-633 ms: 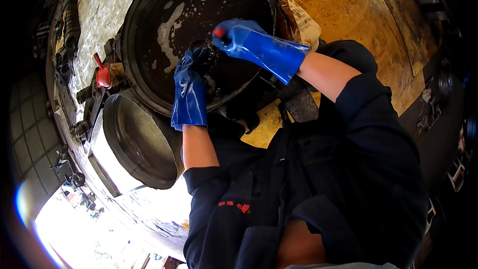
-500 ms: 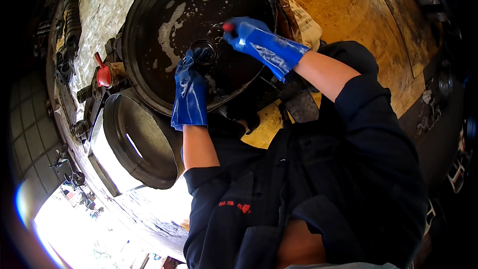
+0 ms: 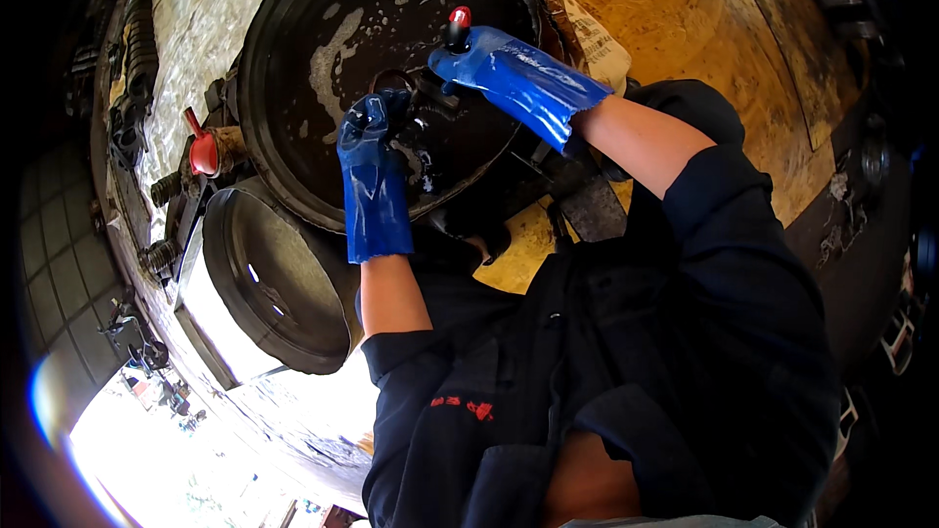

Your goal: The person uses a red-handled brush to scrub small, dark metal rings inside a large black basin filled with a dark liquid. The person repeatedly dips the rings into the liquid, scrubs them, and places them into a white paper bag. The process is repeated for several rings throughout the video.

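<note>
Both my hands wear blue rubber gloves over a large round black basin (image 3: 262, 127) of dark, foamy liquid. My left hand (image 3: 370, 142) is closed on a dark metal ring (image 3: 395, 78), held tilted just above the liquid. To its right, my right hand (image 3: 489, 61) is wrapped round a black handle with a red end (image 3: 458, 27), which sticks up from the fist. The tool's dark lower end, which looks like a brush head (image 3: 435, 90), points down beside the ring. Its bristles are too dark to make out.
A red valve lever (image 3: 202, 151) sticks out at the basin's left side. Below it stands a smaller round metal pan (image 3: 227, 279) with a little liquid. A brown, stained board (image 3: 675, 10) lies on the right. Dark metal parts (image 3: 137, 68) line the far left edge.
My right hand has turned, so the red handle end now points up and the tool's lower end shows by the ring. My left hand has tilted the ring and shifted slightly nearer.
</note>
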The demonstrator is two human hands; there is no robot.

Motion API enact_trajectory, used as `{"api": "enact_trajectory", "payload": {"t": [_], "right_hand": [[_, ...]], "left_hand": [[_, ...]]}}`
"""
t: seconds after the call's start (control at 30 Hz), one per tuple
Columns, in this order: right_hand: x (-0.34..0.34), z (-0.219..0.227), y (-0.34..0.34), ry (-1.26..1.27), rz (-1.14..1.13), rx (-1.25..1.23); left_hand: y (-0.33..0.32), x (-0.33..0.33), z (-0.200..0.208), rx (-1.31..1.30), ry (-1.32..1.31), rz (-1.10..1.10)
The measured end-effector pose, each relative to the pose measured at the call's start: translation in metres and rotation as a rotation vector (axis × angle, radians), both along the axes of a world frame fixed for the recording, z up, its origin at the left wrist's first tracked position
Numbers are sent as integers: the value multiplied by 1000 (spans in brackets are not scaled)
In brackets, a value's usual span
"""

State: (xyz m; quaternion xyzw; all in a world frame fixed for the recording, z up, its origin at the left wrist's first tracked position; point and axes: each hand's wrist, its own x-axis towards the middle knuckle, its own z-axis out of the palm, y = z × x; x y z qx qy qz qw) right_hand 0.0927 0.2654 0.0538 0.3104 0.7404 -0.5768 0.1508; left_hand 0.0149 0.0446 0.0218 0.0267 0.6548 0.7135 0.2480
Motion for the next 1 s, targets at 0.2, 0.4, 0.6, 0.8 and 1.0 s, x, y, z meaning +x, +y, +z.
{"api": "enact_trajectory", "payload": {"t": [0.2,0.4,0.6,0.8,1.0], "right_hand": [[8,12,-14,-15,234,84],[32,-26,-37,283,828,603],[59,54,-3,543,639,676],[57,30,109,-107,25,918],[65,-8,103,-203,133,920]], "left_hand": [[-15,-22,-5,-571,731,-189],[-8,-26,8,-1026,1466,-399],[-3,-21,1,-1047,1456,-386],[9,-12,7,-1029,1520,-420],[58,-2,32,-658,1481,-163]]}}
